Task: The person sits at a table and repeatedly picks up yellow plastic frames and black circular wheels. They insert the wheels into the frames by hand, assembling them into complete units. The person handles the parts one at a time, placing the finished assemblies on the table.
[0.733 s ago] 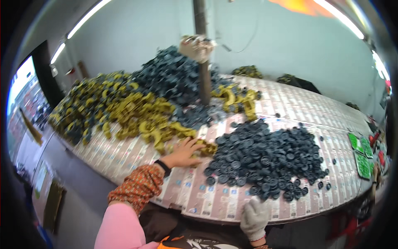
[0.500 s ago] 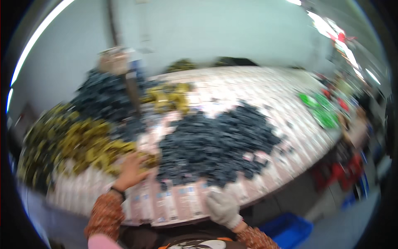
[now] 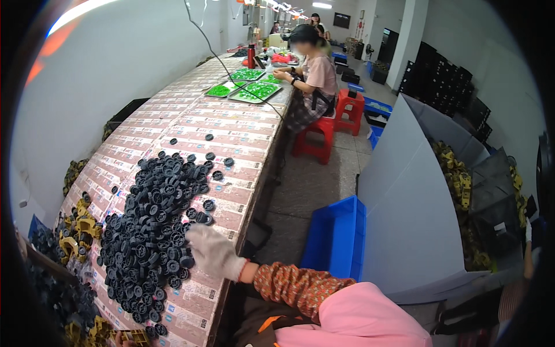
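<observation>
My right hand (image 3: pixel 214 251), in a pale knitted glove, is at the right edge of a heap of dark toy wheels (image 3: pixel 153 231). Its fingers are curled together against the wheels, and whatever they hold is hidden. At the bottom left, only a few fingertips of my left hand (image 3: pixel 119 339) show, closed on a yellow toy vehicle body (image 3: pixel 137 336). More yellow vehicle bodies (image 3: pixel 78 234) with dark wheels lie left of the heap, beside a pile of dark parts (image 3: pixel 55 295).
The long patterned table (image 3: pixel 191 124) runs away from me. Trays of green pieces (image 3: pixel 254 92) stand farther along it, near a seated person (image 3: pixel 318 75). A blue bin (image 3: pixel 335 237), red stools (image 3: pixel 315 139) and a grey partition (image 3: pixel 410 191) stand to the right.
The view has swung right, bringing the aisle and co-worker into sight. My left hand was stretched over yellow parts; now its fingertips hold one. My right hand has moved from the table edge to the wheels.
</observation>
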